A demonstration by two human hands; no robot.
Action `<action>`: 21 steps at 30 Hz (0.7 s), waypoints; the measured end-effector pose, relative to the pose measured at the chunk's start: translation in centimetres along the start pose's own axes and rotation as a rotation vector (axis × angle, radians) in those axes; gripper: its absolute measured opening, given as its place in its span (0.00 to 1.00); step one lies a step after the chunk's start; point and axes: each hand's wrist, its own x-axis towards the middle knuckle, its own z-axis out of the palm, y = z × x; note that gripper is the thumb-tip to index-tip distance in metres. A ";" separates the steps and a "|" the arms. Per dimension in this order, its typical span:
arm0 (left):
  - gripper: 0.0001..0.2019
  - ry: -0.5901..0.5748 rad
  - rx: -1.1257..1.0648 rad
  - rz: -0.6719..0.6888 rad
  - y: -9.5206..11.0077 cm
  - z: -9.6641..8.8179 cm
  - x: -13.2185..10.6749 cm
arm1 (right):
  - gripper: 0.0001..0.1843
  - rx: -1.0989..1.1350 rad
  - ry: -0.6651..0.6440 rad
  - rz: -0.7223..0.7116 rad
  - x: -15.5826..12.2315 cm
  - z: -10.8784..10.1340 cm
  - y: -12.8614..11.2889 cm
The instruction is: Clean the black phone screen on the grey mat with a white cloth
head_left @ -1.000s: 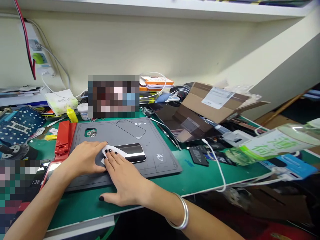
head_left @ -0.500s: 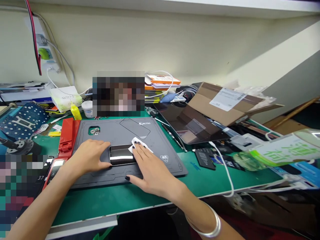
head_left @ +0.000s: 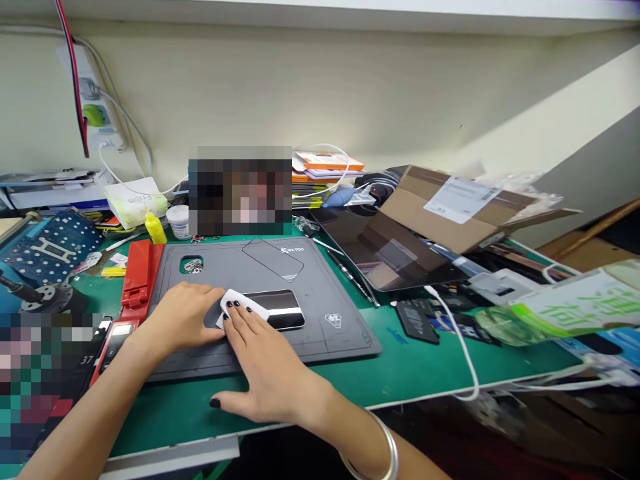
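Observation:
A smartphone (head_left: 287,307) with a dark, glossy face lies flat on the grey work mat (head_left: 340,347). My left hand (head_left: 187,313) steadies its left end, thumb at the near side and fingers at the far side. With its fingers laid on a white wipe (head_left: 250,304), my right hand (head_left: 265,360) presses it onto the phone's left part, thumb spread away. The wipe and fingers hide that end of the phone. Behind the phone, a thin clear sheet with a black border (head_left: 286,275) lies on the mat.
A red device (head_left: 137,280) stands at the mat's left edge. To the right lie pen-like tools (head_left: 353,275), a large dark screen panel (head_left: 385,253), a white cable (head_left: 465,360) and a clear bottle (head_left: 505,325). An open cardboard box (head_left: 425,207) sits behind.
My right hand has slid the wipe left along the phone, from its right end to its left end beside my left hand. The phone's right end is now uncovered.

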 end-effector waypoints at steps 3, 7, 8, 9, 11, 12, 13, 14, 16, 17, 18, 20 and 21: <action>0.23 -0.002 0.004 0.002 -0.1 0.0 0.0 | 0.58 -0.012 0.015 0.017 0.5 -0.1 0.3; 0.25 -0.012 0.011 -0.006 -0.1 -0.1 0.0 | 0.56 -0.055 0.050 0.118 0.1 -0.5 0.8; 0.26 -0.015 0.015 -0.014 -0.1 -0.1 0.0 | 0.55 -0.065 0.054 0.151 -0.1 -0.5 0.8; 0.26 -0.018 0.020 -0.021 -0.1 -0.2 0.0 | 0.55 -0.069 0.053 0.179 -0.3 -0.5 0.7; 0.26 -0.024 0.022 -0.029 -0.1 -0.2 0.0 | 0.57 -0.055 0.032 0.190 -0.6 -0.4 0.4; 0.26 -0.027 0.018 -0.029 0.0 -0.2 0.0 | 0.58 -0.040 0.014 0.167 -0.7 -0.3 0.3; 0.25 -0.026 0.010 -0.026 0.0 -0.2 0.0 | 0.59 -0.024 -0.004 0.129 -0.8 -0.3 0.1; 0.24 -0.022 0.000 -0.023 0.0 -0.2 0.0 | 0.59 -0.010 -0.017 0.084 -0.9 -0.3 0.1; 0.23 -0.010 -0.024 -0.015 0.0 -0.1 0.0 | 0.59 0.003 -0.036 -0.004 -0.9 -0.5 0.3; 0.22 -0.004 -0.031 -0.011 0.0 -0.1 0.0 | 0.58 0.002 -0.040 -0.033 -0.9 -0.6 0.5; 0.22 -0.001 -0.036 -0.009 0.0 -0.1 0.0 | 0.57 -0.006 -0.043 -0.042 -0.9 -0.9 0.7; 0.24 0.000 -0.033 -0.011 -0.1 0.0 -0.1 | 0.55 -0.038 -0.041 0.003 -0.8 -1.3 1.2; 0.25 -0.003 -0.029 -0.015 -0.1 0.0 -0.1 | 0.55 -0.055 -0.037 0.046 -0.7 -1.4 1.4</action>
